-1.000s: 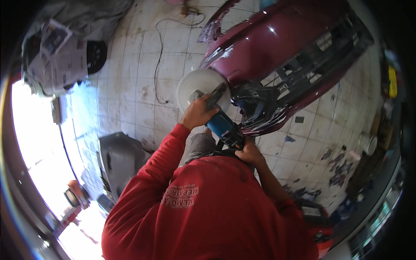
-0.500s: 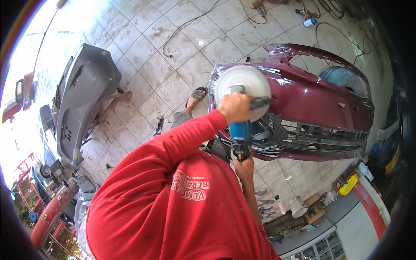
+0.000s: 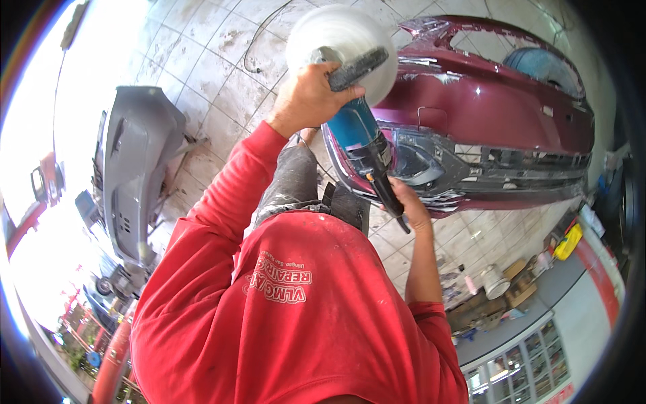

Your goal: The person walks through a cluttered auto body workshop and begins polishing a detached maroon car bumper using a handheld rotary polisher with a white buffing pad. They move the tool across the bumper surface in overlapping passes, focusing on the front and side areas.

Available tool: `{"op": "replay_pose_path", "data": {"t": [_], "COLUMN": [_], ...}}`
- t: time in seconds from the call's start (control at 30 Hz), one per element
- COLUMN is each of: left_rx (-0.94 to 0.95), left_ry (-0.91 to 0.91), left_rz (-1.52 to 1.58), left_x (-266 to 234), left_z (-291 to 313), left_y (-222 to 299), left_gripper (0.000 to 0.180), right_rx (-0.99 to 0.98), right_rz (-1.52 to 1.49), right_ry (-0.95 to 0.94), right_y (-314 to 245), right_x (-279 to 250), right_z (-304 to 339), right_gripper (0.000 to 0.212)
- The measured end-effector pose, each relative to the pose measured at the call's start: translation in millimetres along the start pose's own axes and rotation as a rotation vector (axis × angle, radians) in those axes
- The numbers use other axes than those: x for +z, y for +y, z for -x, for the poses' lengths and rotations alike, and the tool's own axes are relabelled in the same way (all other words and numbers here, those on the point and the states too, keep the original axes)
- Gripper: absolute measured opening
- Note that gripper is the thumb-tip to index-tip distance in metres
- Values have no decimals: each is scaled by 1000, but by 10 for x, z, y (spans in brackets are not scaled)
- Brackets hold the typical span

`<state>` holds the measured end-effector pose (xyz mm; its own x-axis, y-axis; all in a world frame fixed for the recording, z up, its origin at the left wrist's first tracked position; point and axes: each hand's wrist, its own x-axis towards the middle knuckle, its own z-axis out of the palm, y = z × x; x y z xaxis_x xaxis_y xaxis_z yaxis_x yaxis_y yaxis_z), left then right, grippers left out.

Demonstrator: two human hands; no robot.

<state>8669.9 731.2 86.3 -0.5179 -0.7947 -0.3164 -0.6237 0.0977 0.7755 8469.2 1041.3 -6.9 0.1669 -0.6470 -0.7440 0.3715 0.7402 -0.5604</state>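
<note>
Left hand: wrapping snugly around the side handle of the polisher.
Right hand: curling around its rear grip, partly hidden.
Polisher: apparently spinning its white pad beside the maroon bumper, not clearly showing contact.
Pad work: seemingly working at the bumper's left end; probably calling for steady two-handed control.
Bumpers: numbering two, including one grey bumper; otherwise counting one polisher, one pad.

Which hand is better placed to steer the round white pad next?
Probably the left hand: it holds the polisher's front end, close to the pad. The right hand is back at the rear end, farther from the pad.
</note>
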Motion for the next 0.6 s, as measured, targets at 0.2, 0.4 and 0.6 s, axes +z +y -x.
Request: {"op": "replay_pose_path", "data": {"t": [0.2,0.4,0.6], "left_rx": [144,109,8], "left_ry": [-15,150,400], "left_rz": [209,125,113], "left_x": [-651,-1091,-1449], "left_z": [-5,354,881], "left_y": [279,276,182], "left_gripper": [40,30,28], "right_rx": [-18,-179,-54], "right_rz": [-186,-358,-191], "right_ry": [85,333,558], "right_y": [819,1576,2536], "right_x": [73,648,936], "right_z": [141,422,804], "right_gripper": [114,105,95]}}
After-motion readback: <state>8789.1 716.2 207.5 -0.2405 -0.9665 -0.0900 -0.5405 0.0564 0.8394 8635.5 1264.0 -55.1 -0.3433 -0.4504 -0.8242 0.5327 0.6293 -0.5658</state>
